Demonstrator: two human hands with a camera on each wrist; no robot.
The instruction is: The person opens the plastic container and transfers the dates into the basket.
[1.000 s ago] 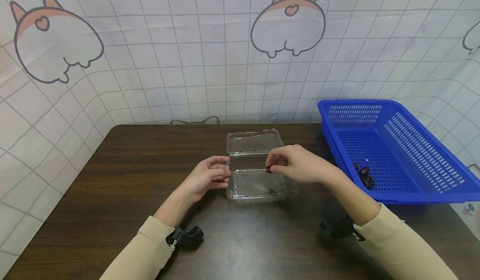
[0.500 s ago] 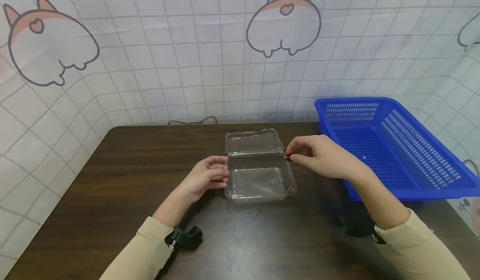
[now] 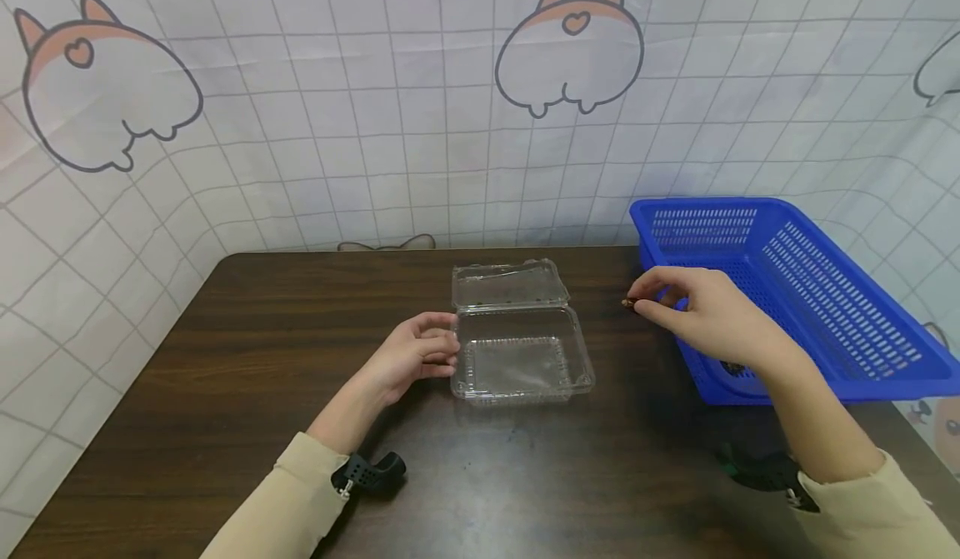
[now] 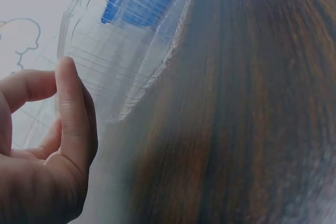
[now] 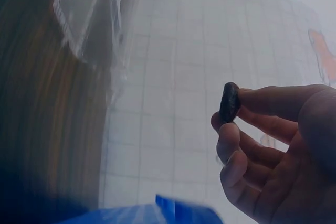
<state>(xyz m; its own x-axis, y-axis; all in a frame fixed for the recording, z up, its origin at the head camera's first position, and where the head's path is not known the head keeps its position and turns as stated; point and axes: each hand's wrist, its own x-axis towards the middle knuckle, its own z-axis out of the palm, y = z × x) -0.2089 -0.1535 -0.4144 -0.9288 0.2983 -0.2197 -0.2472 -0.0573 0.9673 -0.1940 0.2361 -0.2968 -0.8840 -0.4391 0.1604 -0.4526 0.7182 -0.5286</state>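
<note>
An open clear plastic clamshell container (image 3: 522,359) sits mid-table, its lid (image 3: 510,282) folded back. My left hand (image 3: 412,351) holds its left edge; in the left wrist view fingertips of that hand (image 4: 58,135) meet at the rim. Between thumb and fingertips, my right hand (image 3: 697,309) pinches a small dark brown oval piece (image 3: 628,303) above the table, at the left edge of the blue basket (image 3: 825,391). The piece looks dark and smooth in the right wrist view, but its kind is unclear. Similar dark pieces (image 3: 732,368) lie in the basket, mostly hidden behind my right forearm.
The slotted basket stands at the right on the dark wooden table (image 3: 300,309). A white gridded cloth (image 3: 337,109) with cartoon drawings hangs behind the table's back edge. A thin cable (image 3: 386,245) lies at that edge.
My right hand has moved right, from over the container past its right rim to the basket's left side, carrying the dark piece along. The left hand and container have stayed in place.
</note>
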